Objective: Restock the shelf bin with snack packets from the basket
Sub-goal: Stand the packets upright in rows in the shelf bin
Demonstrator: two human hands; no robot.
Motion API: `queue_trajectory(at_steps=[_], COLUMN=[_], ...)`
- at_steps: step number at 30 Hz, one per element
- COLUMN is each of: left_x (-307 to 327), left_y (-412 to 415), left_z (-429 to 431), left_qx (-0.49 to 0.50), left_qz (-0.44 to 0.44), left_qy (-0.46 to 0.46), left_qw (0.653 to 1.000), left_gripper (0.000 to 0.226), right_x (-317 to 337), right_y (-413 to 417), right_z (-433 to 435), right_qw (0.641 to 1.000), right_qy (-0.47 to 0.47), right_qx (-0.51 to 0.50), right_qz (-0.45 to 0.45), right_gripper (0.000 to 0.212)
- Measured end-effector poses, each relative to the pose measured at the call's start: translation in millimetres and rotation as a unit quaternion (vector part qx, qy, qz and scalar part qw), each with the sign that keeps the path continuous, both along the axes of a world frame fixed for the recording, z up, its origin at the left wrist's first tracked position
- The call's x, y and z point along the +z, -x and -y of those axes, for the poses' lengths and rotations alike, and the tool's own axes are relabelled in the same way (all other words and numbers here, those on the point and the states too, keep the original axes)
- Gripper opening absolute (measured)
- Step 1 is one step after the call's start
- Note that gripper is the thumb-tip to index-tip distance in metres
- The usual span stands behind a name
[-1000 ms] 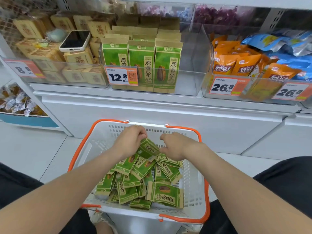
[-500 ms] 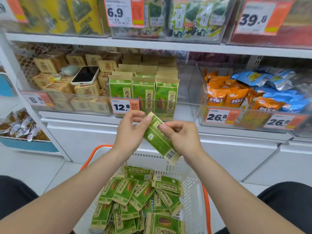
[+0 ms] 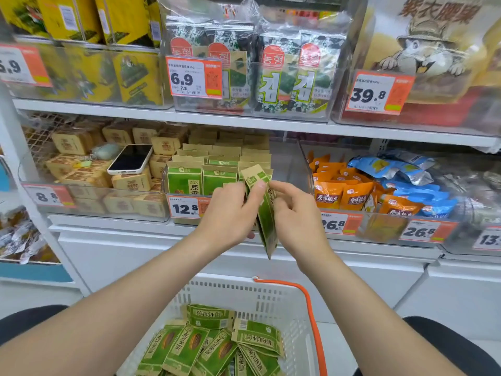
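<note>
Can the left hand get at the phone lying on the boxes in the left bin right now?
Probably not straight away. The left hand is gripping the green packet together with the right hand. The phone lies uncovered on top of the boxes, so the way is free once that hand lets go.

Both forearms are bare, without sleeves, rings or watch; dark trousers cover the knees.

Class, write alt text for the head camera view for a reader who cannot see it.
Both hands, left hand and right hand, hold a green snack packet upright before the clear shelf bin of matching packets. Below, a white basket holds more.
</note>
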State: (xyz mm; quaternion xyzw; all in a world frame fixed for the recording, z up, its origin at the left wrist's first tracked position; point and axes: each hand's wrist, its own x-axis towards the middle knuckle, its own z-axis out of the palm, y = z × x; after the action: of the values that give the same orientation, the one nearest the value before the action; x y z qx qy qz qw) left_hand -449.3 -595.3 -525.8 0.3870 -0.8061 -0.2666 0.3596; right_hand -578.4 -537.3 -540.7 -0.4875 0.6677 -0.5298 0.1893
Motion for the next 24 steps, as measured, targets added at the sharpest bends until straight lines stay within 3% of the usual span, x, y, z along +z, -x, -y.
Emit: queue_trajectory(at_steps=[2, 4, 6, 9, 10, 12, 15, 17, 18, 22, 24], left_x=[14.9, 23.5, 25.3, 23.1, 24.1, 25.9, 28.6, 28.0, 26.4, 17.8, 14.3], left_y=[5.4, 7.2, 6.2, 10.0, 13.1, 19.8, 27.1, 27.5, 26.1, 23.9, 25.9], left_z=[0.0, 3.9, 11.1, 23.6, 27.6, 32.4, 31.0, 28.8, 29.9, 34.1, 34.1], left_qx=[-0.014, -0.034, -0.055, -0.098, -0.095, -0.066, -0.076, -0.112, -0.127, -0.115, -0.083], left_qz=[-0.01, 0.011, 0.014, -0.02, -0.02, 0.014, -0.013, -0.075, -0.091, -0.054, -0.043], left_qy=[-0.029, 0.004, 0.011, -0.028, -0.019, 0.006, -0.111, -0.18, -0.173, -0.03, 0.023], left_qw=[0.999, 0.999, 0.998, 0.995, 0.995, 0.998, 0.991, 0.974, 0.972, 0.991, 0.995], left_gripper=[0.071, 0.074, 0.063, 0.038, 0.028, 0.028, 0.042, 0.045, 0.041, 0.038, 0.038], right_x=[15.1, 28.8, 38.1, 43.1, 43.4, 49.1, 59.8, 64.3, 65.0, 62.2, 59.3], right_y=[-1.4, 2.4, 9.2, 15.2, 17.5, 21.3, 27.6, 30.6, 32.2, 43.4, 50.0], right_z=[-6.6, -12.6, -12.6, -3.4, 0.2, 6.4, 14.7, 14.9, 14.8, 12.7, 9.9], right_qw=[0.995, 0.986, 0.984, 0.997, 0.998, 0.978, 0.928, 0.94, 0.952, 0.973, 0.99], right_qy=[-0.03, -0.042, -0.036, -0.003, 0.006, 0.023, 0.018, 0.005, 0.006, 0.028, 0.002], right_qx=[0.084, 0.15, 0.164, 0.078, 0.038, 0.007, 0.059, 0.039, 0.009, -0.056, -0.034], right_qz=[0.035, 0.059, 0.059, 0.017, 0.05, 0.208, 0.367, 0.338, 0.307, 0.222, 0.133], right_gripper=[0.044, 0.046, 0.038, 0.014, 0.014, 0.018, 0.023, 0.026, 0.029, 0.061, 0.05])
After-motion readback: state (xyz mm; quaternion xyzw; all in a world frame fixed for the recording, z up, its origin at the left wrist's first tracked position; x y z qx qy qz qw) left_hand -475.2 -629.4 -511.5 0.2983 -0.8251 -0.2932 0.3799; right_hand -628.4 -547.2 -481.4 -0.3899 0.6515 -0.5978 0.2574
